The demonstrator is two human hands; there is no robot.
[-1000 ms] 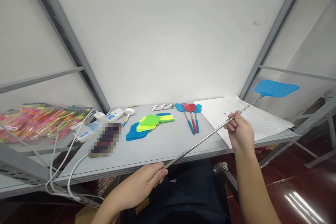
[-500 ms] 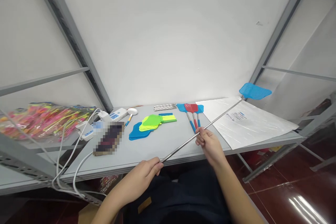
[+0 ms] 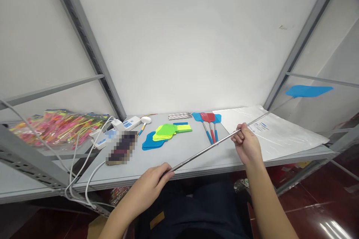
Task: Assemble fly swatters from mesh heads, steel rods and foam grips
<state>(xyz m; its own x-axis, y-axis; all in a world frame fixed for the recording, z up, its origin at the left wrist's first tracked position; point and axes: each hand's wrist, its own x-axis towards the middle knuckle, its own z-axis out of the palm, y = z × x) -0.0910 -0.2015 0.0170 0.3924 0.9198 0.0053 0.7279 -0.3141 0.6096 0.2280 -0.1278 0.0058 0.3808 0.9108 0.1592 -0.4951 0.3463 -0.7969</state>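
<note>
A long fly swatter with a blue head (image 3: pixel 308 91) and a thin steel telescopic rod slants up to the right across the front of the table. My left hand (image 3: pixel 155 179) is closed around its lower end, hiding the grip. Farther up the rod, my right hand (image 3: pixel 246 142) pinches the metal between thumb and fingers. Behind the rod lie a red fly swatter (image 3: pixel 209 118) and two blue ones, with short rods. Left of these is a fanned pile of loose green swatter heads (image 3: pixel 166 130), with yellow and blue ones beneath.
Several steel rods (image 3: pixel 179 116) lie by the wall. At left are a power strip (image 3: pixel 131 122) with white cables, a white round-headed item (image 3: pixel 146 120) and a pixelated box-like object (image 3: pixel 122 148). A white plastic sheet (image 3: pixel 286 136) covers the table's right; bagged colourful items (image 3: pixel 61 129) fill the left shelf.
My right hand has slid up and right along the rod, and the blue head is farther from me, the rod longer. My left hand keeps its grip. The view has shifted slightly.
</note>
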